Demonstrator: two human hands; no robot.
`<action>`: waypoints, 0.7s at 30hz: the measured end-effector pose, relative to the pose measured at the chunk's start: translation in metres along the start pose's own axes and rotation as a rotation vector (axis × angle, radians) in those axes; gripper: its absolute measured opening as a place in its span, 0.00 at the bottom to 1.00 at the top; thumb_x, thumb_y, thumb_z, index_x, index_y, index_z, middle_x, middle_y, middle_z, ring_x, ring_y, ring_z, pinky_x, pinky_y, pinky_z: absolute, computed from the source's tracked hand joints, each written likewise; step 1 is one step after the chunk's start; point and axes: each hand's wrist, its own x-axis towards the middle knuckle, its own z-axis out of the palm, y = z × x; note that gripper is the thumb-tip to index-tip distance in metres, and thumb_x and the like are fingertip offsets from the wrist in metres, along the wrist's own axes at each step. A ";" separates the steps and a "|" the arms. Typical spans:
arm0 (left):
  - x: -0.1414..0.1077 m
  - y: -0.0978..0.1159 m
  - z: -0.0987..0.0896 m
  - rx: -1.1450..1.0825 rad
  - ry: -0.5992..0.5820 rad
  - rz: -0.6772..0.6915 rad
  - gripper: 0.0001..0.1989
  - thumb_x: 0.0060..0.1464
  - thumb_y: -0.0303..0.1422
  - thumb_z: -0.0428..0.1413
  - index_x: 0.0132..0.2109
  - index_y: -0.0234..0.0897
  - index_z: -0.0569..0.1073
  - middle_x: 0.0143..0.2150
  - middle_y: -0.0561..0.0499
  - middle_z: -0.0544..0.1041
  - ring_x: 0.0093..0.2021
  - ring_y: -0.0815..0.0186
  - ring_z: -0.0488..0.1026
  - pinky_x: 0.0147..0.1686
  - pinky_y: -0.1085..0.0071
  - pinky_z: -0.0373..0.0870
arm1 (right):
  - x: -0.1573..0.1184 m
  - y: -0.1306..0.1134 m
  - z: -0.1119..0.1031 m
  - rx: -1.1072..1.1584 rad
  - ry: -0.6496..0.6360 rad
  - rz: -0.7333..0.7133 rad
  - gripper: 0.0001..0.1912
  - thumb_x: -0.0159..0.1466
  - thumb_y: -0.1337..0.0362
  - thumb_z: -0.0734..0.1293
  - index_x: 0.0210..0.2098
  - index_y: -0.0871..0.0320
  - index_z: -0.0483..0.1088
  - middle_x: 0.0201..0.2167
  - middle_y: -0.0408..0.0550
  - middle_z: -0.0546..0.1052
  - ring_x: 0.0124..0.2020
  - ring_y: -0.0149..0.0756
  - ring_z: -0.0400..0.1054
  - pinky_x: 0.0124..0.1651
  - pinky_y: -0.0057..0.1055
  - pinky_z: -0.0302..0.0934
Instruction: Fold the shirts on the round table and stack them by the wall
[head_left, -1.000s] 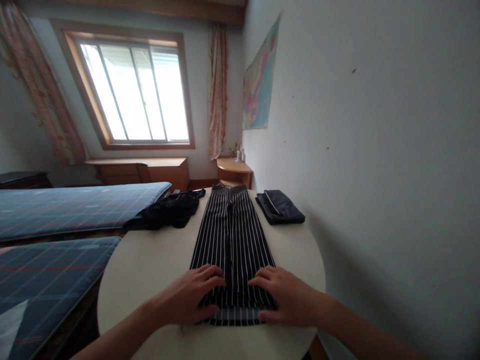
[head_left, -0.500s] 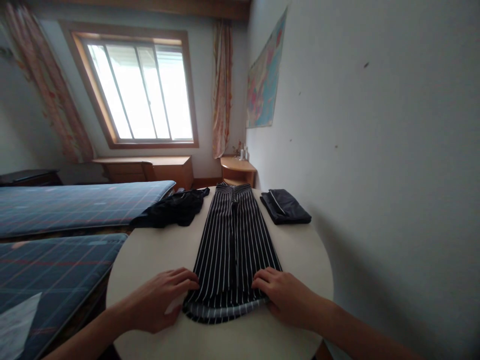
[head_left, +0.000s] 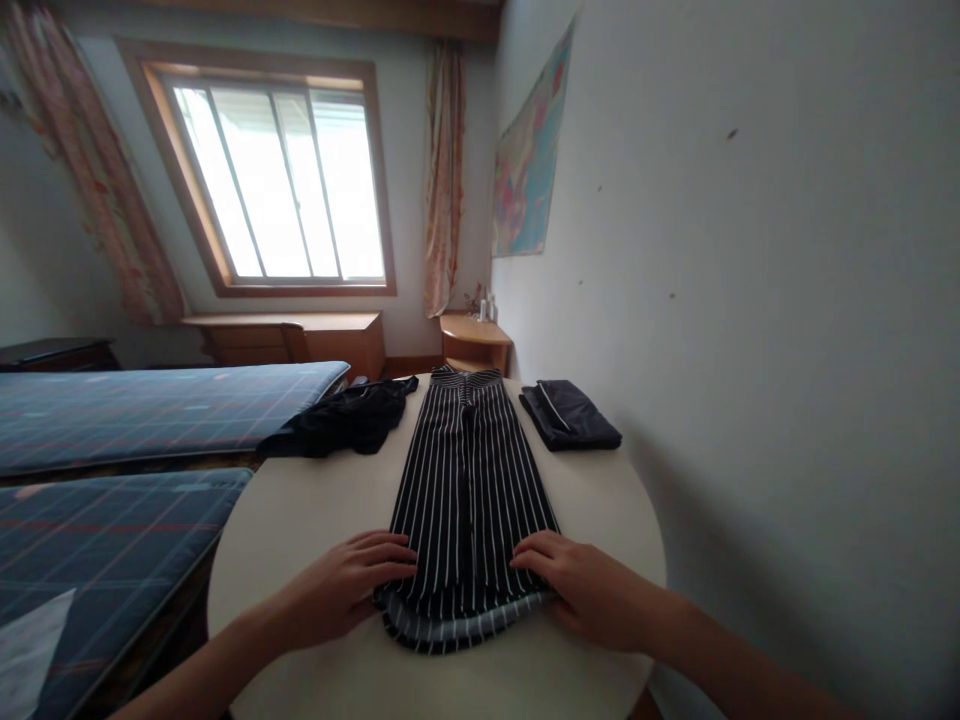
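Observation:
Black trousers with white stripes [head_left: 469, 480] lie lengthwise on a round cream table [head_left: 300, 520], their waist at the far edge. The near hem curves and shows its grey inner side. My left hand [head_left: 345, 580] grips the left side near the hem, fingers on top and thumb low at the edge. My right hand [head_left: 574, 585] has the right side in the same kind of hold. A crumpled black garment [head_left: 349, 415] hangs off the table's far left edge. At the far right sits a folded dark garment [head_left: 574, 415].
Two plaid mattresses [head_left: 165, 410] lie to the left, the nearer one with a white sheet of paper [head_left: 34, 650]. A wall [head_left: 787, 350] runs close along the right. Beyond stand a desk [head_left: 322, 322] and a corner shelf [head_left: 476, 330] below a window.
My left hand has moved right and slightly up with the cloth. My right hand has shifted slightly right. The hem has slid a little to the right.

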 end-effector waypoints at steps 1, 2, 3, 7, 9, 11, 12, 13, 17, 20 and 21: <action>0.001 0.000 0.000 -0.019 -0.004 0.000 0.36 0.45 0.16 0.51 0.59 0.51 0.70 0.63 0.55 0.71 0.65 0.59 0.64 0.65 0.53 0.61 | -0.002 0.003 -0.001 -0.001 -0.008 -0.002 0.31 0.54 0.76 0.62 0.57 0.57 0.70 0.59 0.52 0.71 0.61 0.43 0.64 0.62 0.38 0.59; 0.003 0.001 0.000 -0.040 0.000 -0.009 0.34 0.45 0.16 0.50 0.57 0.50 0.71 0.62 0.55 0.72 0.65 0.60 0.64 0.66 0.54 0.60 | -0.003 0.005 -0.003 -0.002 -0.016 -0.001 0.30 0.55 0.76 0.61 0.56 0.56 0.71 0.60 0.52 0.71 0.61 0.42 0.64 0.62 0.38 0.58; 0.003 0.001 -0.001 -0.059 0.011 -0.029 0.33 0.45 0.16 0.49 0.55 0.49 0.72 0.61 0.55 0.73 0.65 0.60 0.65 0.65 0.55 0.61 | -0.004 0.007 -0.004 -0.002 -0.025 0.002 0.29 0.56 0.77 0.60 0.54 0.55 0.72 0.60 0.50 0.71 0.61 0.42 0.64 0.63 0.38 0.58; 0.004 0.010 -0.005 -0.091 0.029 -0.145 0.33 0.45 0.17 0.47 0.55 0.48 0.72 0.57 0.54 0.77 0.56 0.62 0.73 0.57 0.61 0.69 | -0.007 0.005 -0.014 -0.006 -0.078 0.034 0.26 0.56 0.78 0.59 0.49 0.52 0.75 0.53 0.48 0.77 0.55 0.40 0.70 0.58 0.35 0.60; 0.003 0.016 -0.009 -0.089 0.005 -0.172 0.32 0.43 0.18 0.47 0.53 0.49 0.73 0.51 0.55 0.80 0.51 0.62 0.76 0.53 0.63 0.72 | -0.007 0.000 -0.022 -0.004 -0.124 0.047 0.25 0.55 0.77 0.60 0.47 0.52 0.76 0.45 0.46 0.80 0.48 0.39 0.74 0.51 0.32 0.62; 0.002 0.021 -0.014 -0.092 0.011 -0.191 0.29 0.43 0.20 0.48 0.51 0.49 0.74 0.45 0.55 0.81 0.47 0.61 0.77 0.49 0.64 0.72 | -0.007 -0.004 -0.030 0.015 -0.171 0.039 0.22 0.55 0.76 0.61 0.44 0.53 0.76 0.38 0.44 0.81 0.40 0.37 0.75 0.44 0.29 0.62; 0.003 0.022 -0.017 -0.097 0.024 -0.198 0.28 0.44 0.21 0.49 0.50 0.48 0.74 0.44 0.54 0.81 0.46 0.61 0.77 0.48 0.65 0.73 | -0.007 -0.005 -0.035 0.027 -0.186 0.031 0.20 0.55 0.75 0.61 0.42 0.53 0.76 0.36 0.44 0.80 0.38 0.36 0.74 0.42 0.28 0.61; 0.004 0.023 -0.020 -0.104 0.042 -0.201 0.28 0.44 0.21 0.49 0.50 0.48 0.75 0.44 0.54 0.81 0.45 0.61 0.77 0.47 0.66 0.72 | -0.006 -0.004 -0.039 0.038 -0.194 0.025 0.19 0.55 0.74 0.62 0.41 0.54 0.76 0.34 0.44 0.80 0.36 0.35 0.73 0.39 0.27 0.60; 0.022 0.017 -0.035 -0.103 0.165 -0.234 0.26 0.46 0.22 0.49 0.51 0.46 0.74 0.45 0.54 0.81 0.45 0.61 0.77 0.48 0.66 0.70 | 0.006 0.011 -0.057 0.011 -0.086 0.077 0.13 0.59 0.71 0.62 0.40 0.57 0.75 0.31 0.44 0.78 0.31 0.33 0.69 0.35 0.26 0.55; 0.048 0.004 -0.047 -0.043 0.297 -0.314 0.22 0.50 0.23 0.49 0.51 0.43 0.74 0.44 0.51 0.81 0.44 0.60 0.77 0.46 0.65 0.70 | 0.024 0.029 -0.069 -0.065 0.097 0.159 0.11 0.62 0.68 0.62 0.41 0.58 0.74 0.33 0.48 0.79 0.34 0.36 0.71 0.36 0.27 0.56; 0.059 -0.001 -0.050 -0.024 0.333 -0.349 0.21 0.52 0.23 0.49 0.51 0.42 0.74 0.44 0.50 0.81 0.43 0.59 0.77 0.45 0.65 0.69 | 0.032 0.035 -0.073 -0.083 0.148 0.181 0.11 0.63 0.68 0.62 0.42 0.58 0.74 0.35 0.49 0.79 0.36 0.37 0.72 0.38 0.28 0.57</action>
